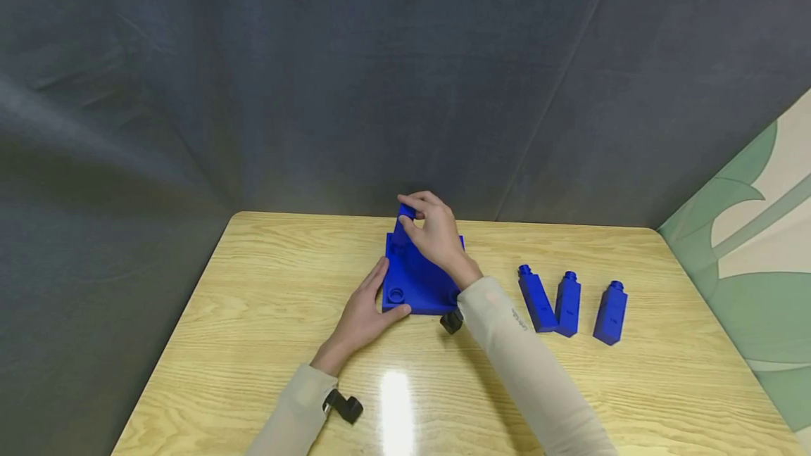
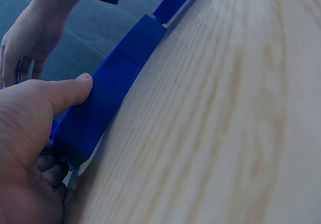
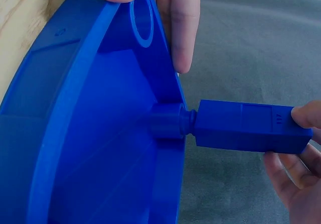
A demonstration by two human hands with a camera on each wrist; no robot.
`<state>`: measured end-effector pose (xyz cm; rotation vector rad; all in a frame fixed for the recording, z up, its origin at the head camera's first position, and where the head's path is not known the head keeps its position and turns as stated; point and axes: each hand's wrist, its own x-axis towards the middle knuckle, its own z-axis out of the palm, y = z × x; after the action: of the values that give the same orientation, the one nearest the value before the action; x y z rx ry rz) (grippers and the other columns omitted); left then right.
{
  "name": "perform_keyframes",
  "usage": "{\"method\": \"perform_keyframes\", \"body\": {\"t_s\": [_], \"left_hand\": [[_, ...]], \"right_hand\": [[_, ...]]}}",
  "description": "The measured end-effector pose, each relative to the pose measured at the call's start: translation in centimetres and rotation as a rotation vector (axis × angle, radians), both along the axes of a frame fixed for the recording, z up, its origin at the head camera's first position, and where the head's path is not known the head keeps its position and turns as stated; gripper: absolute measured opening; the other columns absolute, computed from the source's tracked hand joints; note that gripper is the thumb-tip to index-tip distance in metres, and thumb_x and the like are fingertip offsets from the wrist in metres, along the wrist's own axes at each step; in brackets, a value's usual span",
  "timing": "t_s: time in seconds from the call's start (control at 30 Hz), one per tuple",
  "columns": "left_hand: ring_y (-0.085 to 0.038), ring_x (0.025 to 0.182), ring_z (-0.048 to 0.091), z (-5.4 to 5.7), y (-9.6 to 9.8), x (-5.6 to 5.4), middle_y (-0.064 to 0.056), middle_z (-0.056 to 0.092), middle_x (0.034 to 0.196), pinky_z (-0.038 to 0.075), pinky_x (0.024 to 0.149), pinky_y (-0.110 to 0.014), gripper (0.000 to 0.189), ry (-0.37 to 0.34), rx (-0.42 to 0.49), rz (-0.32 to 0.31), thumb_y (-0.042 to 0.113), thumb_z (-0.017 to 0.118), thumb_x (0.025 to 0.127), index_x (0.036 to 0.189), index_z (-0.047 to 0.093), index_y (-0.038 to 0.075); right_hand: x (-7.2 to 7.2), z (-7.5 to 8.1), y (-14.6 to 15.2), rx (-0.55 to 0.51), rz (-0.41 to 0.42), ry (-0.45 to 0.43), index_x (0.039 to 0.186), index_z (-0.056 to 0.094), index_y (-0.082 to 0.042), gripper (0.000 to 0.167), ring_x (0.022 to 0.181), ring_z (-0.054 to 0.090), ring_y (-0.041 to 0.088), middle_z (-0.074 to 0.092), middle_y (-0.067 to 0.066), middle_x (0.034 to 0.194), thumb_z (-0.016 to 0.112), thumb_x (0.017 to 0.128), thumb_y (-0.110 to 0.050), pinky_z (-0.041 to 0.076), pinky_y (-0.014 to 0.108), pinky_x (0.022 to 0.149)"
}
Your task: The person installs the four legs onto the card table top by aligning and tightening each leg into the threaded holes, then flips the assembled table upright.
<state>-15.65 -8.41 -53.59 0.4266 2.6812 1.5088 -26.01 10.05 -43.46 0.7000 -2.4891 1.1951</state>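
A shallow blue square tray [image 1: 421, 280] with round corner sockets lies on the table. My left hand [image 1: 366, 315] grips its near left corner, thumb on the front wall and fingers along the left side. In the right wrist view, my right hand [image 3: 303, 158] pinches the end of a square blue leg [image 3: 241, 126] between thumb and fingers. The leg's threaded tip sits at the mouth of the far left socket [image 3: 168, 121], with some thread showing. It stands roughly upright there. A bare socket [image 1: 395, 295] shows at the near left corner; the right forearm partly covers the near right one.
Right of the tray, three more blue legs [image 1: 537, 300], [image 1: 568, 305], [image 1: 611, 313] lie on the wooden table [image 1: 266, 315], threaded ends pointing away. The two left ones touch or nearly touch. A dark curtain [image 1: 380, 90] hangs behind the table's far edge.
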Motion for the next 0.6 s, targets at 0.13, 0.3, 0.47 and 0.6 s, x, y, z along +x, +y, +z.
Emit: {"method": "perform_keyframes", "body": {"t_s": [0.13,0.3,0.47,0.6], "left_hand": [[-0.037,0.168,0.025,-0.02,-0.04,0.01,-0.013,0.023,0.184,0.029,0.133,-0.060,0.104,-0.002,-0.002,-0.001,0.040,0.085,0.100,0.176,0.024,0.004],[-0.037,0.168,0.025,0.16,-0.09,0.07,-0.013,0.023,0.184,0.029,0.133,-0.060,0.104,-0.008,0.010,0.001,0.040,0.085,0.100,0.176,0.025,0.005],[-0.037,0.168,0.026,0.22,-0.04,0.13,-0.013,0.024,0.184,0.029,0.133,-0.060,0.103,-0.008,0.021,-0.002,0.039,0.086,0.099,0.176,0.026,0.004],[-0.038,0.168,0.026,0.32,-0.04,0.18,-0.013,0.024,0.183,0.029,0.133,-0.061,0.103,-0.010,0.019,-0.001,0.040,0.086,0.099,0.176,0.026,0.004]], "right_hand": [[-0.16,0.00,-0.14,0.018,-0.003,-0.003,0.144,0.072,0.003,0.039,0.105,0.072,0.036,0.070,0.021,0.135,0.075,0.106,-0.004,0.064,0.054,0.090],[-0.32,0.10,-0.32,0.038,0.005,-0.027,0.145,0.071,0.003,0.040,0.106,0.072,0.036,0.069,0.021,0.136,0.074,0.107,-0.006,0.064,0.052,0.092],[-0.34,0.02,-0.29,0.033,0.002,-0.054,0.146,0.070,0.002,0.040,0.108,0.072,0.035,0.068,0.021,0.137,0.073,0.107,-0.007,0.064,0.051,0.093],[-0.39,-0.12,-0.13,0.009,0.014,-0.068,0.148,0.070,0.001,0.040,0.099,0.071,0.033,0.068,0.021,0.137,0.070,0.109,-0.007,0.062,0.045,0.084]]}}
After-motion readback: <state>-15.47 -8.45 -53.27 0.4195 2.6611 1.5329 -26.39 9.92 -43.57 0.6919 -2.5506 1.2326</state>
